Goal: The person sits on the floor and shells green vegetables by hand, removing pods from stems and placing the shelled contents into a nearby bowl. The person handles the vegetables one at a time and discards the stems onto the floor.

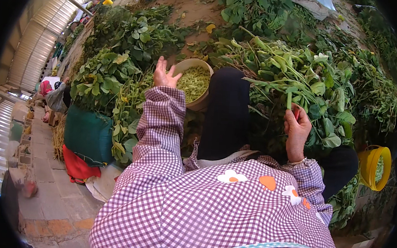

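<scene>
My left hand [164, 74] is held palm up with its fingers spread, at the left rim of a round tub [199, 105]. Green pods or beans [194, 82] fill much of that tub. On the right, my right hand [296, 127] pinches a thick green stem [289, 100] between thumb and fingers, and something small and red shows by the fingertips. Beyond that hand lies a large heap of uprooted bean plants [282, 60] with green pods and leaves.
Leafy plant piles [98, 79] lie at the left, beside a green sack [89, 133] and a red cloth [78, 167]. A yellow bucket [385, 168] with green contents stands at the right. Another person [57, 95] sits at the far left.
</scene>
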{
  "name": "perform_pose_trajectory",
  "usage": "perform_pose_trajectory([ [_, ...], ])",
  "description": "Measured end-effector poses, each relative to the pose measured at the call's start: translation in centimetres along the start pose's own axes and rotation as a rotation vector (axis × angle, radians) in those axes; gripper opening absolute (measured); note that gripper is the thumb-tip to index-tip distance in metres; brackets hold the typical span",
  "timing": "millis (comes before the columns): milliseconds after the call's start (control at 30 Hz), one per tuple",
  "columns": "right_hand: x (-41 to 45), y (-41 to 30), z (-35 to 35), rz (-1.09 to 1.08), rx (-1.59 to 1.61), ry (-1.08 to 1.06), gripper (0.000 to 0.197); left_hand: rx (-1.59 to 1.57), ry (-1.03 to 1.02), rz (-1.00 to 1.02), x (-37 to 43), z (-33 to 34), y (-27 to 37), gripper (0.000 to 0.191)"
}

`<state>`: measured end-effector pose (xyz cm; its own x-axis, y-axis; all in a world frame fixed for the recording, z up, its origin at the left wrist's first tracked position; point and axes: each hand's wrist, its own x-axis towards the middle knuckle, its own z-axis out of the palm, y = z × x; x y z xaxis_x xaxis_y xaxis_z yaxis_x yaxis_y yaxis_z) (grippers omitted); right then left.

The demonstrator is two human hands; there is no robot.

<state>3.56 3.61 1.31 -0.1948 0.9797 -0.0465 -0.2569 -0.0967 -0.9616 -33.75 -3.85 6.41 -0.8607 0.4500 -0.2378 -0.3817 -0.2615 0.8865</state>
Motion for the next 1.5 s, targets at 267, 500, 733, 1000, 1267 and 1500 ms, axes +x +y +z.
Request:
perform_pose_trajectory([
  [267,0.1,-1.4,-0.8,-0.072,-0.039,0.069,0.01,-0.175,-0.787,-0.628,-15.2,6.1,-6.5,0.027],
  [500,-1.2,-1.3,-0.8,-0.092,-0.139,0.042,0.01,0.125,-0.938,-0.713,-18.4,11.3,-14.2,0.031],
  [733,-1.5,1.0,-0.8,-0.157,-0.234,-0.048,0.017,0.127,-0.84,-0.468,-17.7,12.4,-15.1,0.017],
  [1000,-1.9,-1.3,-2.4,0.155,0.002,-0.189,0.015,0.253,-0.793,-0.233,-18.6,13.0,-16.4,0.013],
  [1267,-1.8,-2.1,-2.2,0.227,-0.005,-0.232,0.017,0.308,-0.767,-0.052,-18.8,12.9,-17.1,0.014],
  [1500,-0.9,0.2,-2.7,0.038,-0.123,-0.232,0.009,0.271,-0.859,-0.25,-18.2,13.0,-16.7,0.018],
])
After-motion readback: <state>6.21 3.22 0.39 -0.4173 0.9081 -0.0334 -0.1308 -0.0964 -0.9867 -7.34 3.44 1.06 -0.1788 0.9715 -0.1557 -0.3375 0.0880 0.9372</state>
